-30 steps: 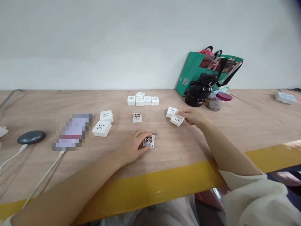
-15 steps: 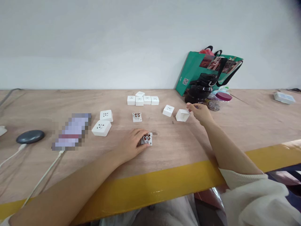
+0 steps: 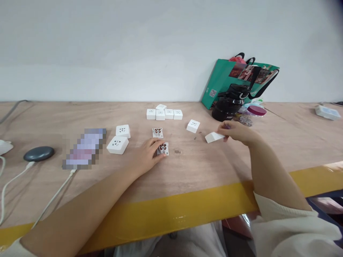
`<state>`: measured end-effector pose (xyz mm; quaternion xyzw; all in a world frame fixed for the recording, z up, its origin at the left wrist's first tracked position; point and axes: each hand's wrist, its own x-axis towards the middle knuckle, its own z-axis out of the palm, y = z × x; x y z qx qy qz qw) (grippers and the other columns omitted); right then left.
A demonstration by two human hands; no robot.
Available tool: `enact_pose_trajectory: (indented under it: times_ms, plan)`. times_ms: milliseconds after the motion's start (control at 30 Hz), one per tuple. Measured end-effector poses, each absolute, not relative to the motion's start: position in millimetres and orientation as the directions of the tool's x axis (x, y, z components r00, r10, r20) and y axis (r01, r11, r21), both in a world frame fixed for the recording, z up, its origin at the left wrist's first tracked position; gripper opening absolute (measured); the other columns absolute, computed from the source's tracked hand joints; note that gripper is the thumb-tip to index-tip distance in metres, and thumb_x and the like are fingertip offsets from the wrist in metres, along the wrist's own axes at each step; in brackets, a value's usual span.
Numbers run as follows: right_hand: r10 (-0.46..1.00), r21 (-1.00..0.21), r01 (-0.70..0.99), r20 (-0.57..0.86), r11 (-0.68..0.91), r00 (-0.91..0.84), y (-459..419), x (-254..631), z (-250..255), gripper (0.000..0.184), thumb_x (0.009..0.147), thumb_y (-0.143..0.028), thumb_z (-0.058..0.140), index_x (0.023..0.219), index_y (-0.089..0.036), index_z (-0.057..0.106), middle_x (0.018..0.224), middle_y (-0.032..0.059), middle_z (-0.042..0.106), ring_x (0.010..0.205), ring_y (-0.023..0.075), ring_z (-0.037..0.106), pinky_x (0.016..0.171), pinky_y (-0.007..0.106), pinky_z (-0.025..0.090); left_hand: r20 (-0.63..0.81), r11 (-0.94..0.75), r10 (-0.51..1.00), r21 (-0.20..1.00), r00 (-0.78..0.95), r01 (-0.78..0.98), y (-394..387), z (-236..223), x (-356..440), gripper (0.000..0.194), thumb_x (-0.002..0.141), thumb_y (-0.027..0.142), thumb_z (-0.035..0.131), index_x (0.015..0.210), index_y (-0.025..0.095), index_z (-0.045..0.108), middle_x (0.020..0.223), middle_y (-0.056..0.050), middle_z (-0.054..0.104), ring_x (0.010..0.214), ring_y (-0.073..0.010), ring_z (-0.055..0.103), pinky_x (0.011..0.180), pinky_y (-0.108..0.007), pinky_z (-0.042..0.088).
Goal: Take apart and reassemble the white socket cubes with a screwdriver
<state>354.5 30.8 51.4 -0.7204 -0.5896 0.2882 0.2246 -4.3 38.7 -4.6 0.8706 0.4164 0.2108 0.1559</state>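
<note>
My left hand [image 3: 150,154] grips a white socket base with copper-coloured contacts [image 3: 163,149] between thumb and fingers, on the table. Just beyond it lies a second socket base [image 3: 157,132]. On the right, my right hand [image 3: 235,132] has its fingers closed on the edge of a white socket cover [image 3: 214,137], tilted on the table. Another socket [image 3: 193,126] sits to the left of that cover, with small dark screws [image 3: 197,135] near it. A small clear piece [image 3: 177,151] lies right of my left hand.
Several white sockets [image 3: 160,114] stand in a group near the wall. Two more sockets [image 3: 118,145] lie left, beside a blurred phone [image 3: 85,148] with a cable. A black flask [image 3: 227,107] and a green bag [image 3: 218,80] stand at the back right. Yellow tape [image 3: 171,214] lines the front edge.
My left hand has moved the socket base slightly away from me, toward the second base. My right hand has taken hold of the white cover and tipped it. A second screw now shows.
</note>
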Motion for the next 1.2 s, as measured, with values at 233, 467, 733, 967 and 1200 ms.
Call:
enact_pose_trajectory:
  times_ms: [233,467,733,967,1200]
  plan:
    - [0.961,-0.538,0.834,-0.274,-0.122,-0.036,18.6,363.6,58.7,0.036,0.066,-0.053,0.064,0.081,-0.021,0.06,0.082,0.003,0.06,0.064,0.0132,0.052,0.05,0.024,0.038,0.232,-0.557,0.83,0.385,0.507,0.736,61.0,-4.7,-9.5,0.04,0.088,0.038,0.053,0.124,0.022,0.051,0.121,-0.008,0.051,0.114,-0.0242,0.05,0.099,-0.039,0.04]
    - [0.975,-0.39,0.917,-0.224,-0.088,-0.001,22.5,338.4,59.0,0.034,0.07,-0.053,0.059,0.087,-0.023,0.059,0.094,0.0057,0.063,0.08,0.0206,0.058,0.057,0.028,0.042,0.204,-0.51,0.86,0.389,0.468,0.767,80.9,-5.8,-9.2,0.043,0.088,0.038,0.051,0.128,0.022,0.047,0.122,-0.007,0.051,0.112,-0.0231,0.052,0.094,-0.035,0.043]
    - [0.997,-0.381,0.923,0.029,-0.059,0.076,24.5,328.4,51.6,0.025,0.072,-0.045,0.057,0.082,-0.023,0.061,0.091,0.0043,0.066,0.081,0.0226,0.059,0.065,0.032,0.041,0.165,-0.306,0.938,-0.024,0.306,0.952,65.7,44.4,-25.5,0.056,0.087,0.053,0.044,0.127,0.014,0.047,0.132,-0.017,0.047,0.121,-0.0357,0.043,0.094,-0.047,0.039]
    - [0.825,-0.911,0.332,0.376,0.245,0.421,23.2,283.5,55.3,0.011,0.078,-0.033,0.047,0.073,-0.023,0.05,0.06,-0.0008,0.058,0.045,0.0124,0.043,0.044,0.027,0.032,-0.316,-0.09,0.945,-0.023,0.078,0.996,46.7,93.2,-66.2,0.05,0.072,0.055,0.055,0.105,0.017,0.057,0.115,-0.014,0.059,0.093,-0.0322,0.06,0.063,-0.033,0.044]
    - [0.924,-0.969,-0.07,0.203,0.238,0.325,4.5,224.8,45.7,0.023,0.086,-0.043,0.041,0.074,-0.023,0.044,0.053,-0.002,0.057,0.039,0.0114,0.044,0.035,0.024,0.029,-0.156,-0.393,0.85,0.448,0.503,0.803,8.1,47.3,-7.1,0.052,0.071,0.046,0.064,0.117,0.027,0.049,0.12,-0.007,0.055,0.098,-0.0291,0.059,0.073,-0.037,0.047]
